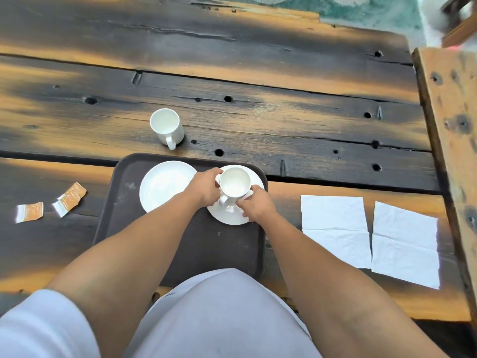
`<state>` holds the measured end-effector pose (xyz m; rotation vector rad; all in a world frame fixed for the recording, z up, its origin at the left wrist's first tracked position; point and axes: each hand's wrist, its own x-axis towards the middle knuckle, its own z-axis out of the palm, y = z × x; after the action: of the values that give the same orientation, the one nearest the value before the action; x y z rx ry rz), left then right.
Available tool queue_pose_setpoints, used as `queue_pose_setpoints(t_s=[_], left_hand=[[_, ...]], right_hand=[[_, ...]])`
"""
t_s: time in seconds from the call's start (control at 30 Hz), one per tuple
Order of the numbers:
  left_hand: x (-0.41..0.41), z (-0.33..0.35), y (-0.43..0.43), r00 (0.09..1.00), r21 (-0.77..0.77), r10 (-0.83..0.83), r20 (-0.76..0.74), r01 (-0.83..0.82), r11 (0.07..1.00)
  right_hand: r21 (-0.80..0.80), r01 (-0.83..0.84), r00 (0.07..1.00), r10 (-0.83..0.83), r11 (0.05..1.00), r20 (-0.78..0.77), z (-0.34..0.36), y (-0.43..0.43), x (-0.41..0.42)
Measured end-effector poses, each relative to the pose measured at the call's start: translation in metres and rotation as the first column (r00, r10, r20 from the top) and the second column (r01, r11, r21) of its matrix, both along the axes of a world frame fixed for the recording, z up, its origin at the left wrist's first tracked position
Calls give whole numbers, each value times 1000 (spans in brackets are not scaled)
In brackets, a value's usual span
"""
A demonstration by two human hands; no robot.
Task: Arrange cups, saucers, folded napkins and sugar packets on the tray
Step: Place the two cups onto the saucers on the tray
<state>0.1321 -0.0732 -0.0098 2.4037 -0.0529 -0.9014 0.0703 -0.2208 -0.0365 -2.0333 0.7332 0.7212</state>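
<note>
A dark brown tray point(160, 244) lies in front of me with two white saucers on it. The left saucer point(162, 186) is bare. On the right saucer point(232, 218) stands a white cup point(234, 182), handle toward me. My left hand point(205, 188) grips the cup's left side and my right hand point(254, 205) grips its right side near the base. A second white cup point(166, 127) stands on the table beyond the tray. Two white napkins point(335, 228) point(405, 244) lie flat to the right. Three orange sugar packets point(29, 211) point(67, 202) point(76, 191) lie to the left.
The table point(258, 73) is made of dark weathered wooden planks with holes and gaps. A raised wooden beam point(449, 112) runs along the right edge. My torso and white sleeves fill the bottom of the view.
</note>
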Motion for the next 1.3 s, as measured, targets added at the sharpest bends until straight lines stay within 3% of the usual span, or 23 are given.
queue_pose_setpoints(t_s=[0.37,0.73,1.03,1.3], left_hand=[[-95,5,22,991,140,112,72,-121,983],[-166,-12,70,985,182,170,-3,-167,969],[-79,-14,127,997,147,16,73,-27,989],[13,-18,183,996,110,63,57,-69,992]], right_hand=[[1,-278,958,277,961,-71,19,10,-52],[38,-576,815,578,816,-41,5,73,-80],[-61,-470,883,470,880,-25,6,128,-27],[-141,-225,972,232,964,31,9,171,37]])
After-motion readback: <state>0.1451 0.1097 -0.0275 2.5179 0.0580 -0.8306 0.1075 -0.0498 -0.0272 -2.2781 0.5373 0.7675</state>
